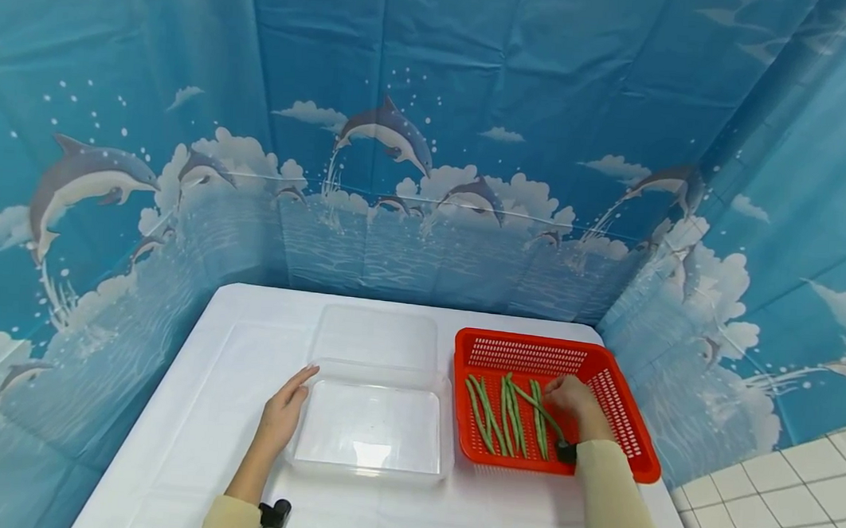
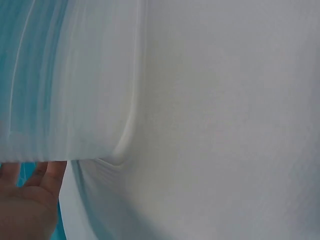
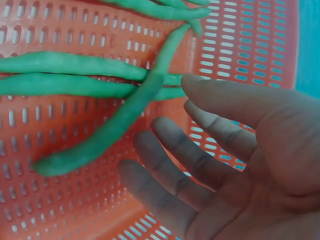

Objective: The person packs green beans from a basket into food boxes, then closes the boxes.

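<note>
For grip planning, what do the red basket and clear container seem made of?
Red basket: probably moulded plastic, low sheen; regular slots pierce its walls.
Clear container: likely plastic, shiny; it catches glare and the white tabletop shows through, though glass remains possible.

The right hand point(image 3: 245, 190) is beside crossed green beans point(image 3: 122, 117) in a slotted red basket point(image 3: 75, 112).

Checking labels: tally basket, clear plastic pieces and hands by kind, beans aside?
Red basket: 1
Clear tub: 1
Clear flat piece, probably a lid: 1
Hands, left hand and right hand: 2
Total: 5
</note>
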Available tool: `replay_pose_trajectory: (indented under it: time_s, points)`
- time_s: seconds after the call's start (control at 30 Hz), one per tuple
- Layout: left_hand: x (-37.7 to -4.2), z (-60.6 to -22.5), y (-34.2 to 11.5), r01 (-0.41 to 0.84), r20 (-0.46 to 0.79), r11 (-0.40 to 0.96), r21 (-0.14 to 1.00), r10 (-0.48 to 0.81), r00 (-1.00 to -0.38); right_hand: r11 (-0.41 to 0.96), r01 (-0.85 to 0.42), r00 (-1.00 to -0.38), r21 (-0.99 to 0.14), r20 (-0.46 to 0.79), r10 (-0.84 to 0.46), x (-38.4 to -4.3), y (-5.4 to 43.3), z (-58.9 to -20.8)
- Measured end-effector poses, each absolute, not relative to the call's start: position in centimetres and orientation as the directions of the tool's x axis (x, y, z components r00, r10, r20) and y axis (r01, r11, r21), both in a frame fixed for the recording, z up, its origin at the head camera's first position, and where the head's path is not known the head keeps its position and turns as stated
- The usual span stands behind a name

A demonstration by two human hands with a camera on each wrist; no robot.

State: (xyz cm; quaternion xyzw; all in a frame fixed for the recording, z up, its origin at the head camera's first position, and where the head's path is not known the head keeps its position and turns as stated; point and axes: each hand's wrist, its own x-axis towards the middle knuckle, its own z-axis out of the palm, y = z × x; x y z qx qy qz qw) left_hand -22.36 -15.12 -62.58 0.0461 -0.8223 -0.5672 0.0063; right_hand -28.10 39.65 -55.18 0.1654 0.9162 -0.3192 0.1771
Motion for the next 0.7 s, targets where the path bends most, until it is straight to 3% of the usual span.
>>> replay_pose_trajectory:
  time_s: [0.7]
  points:
    - [-22.5, -62.9, -15.2, -0.090, -0.058, 0.327, 0.941, -0.106, -0.993, 0.740, 0.406, -0.879, -0.537, -0.450, 0.157, -28.4, 38.8, -57.1]
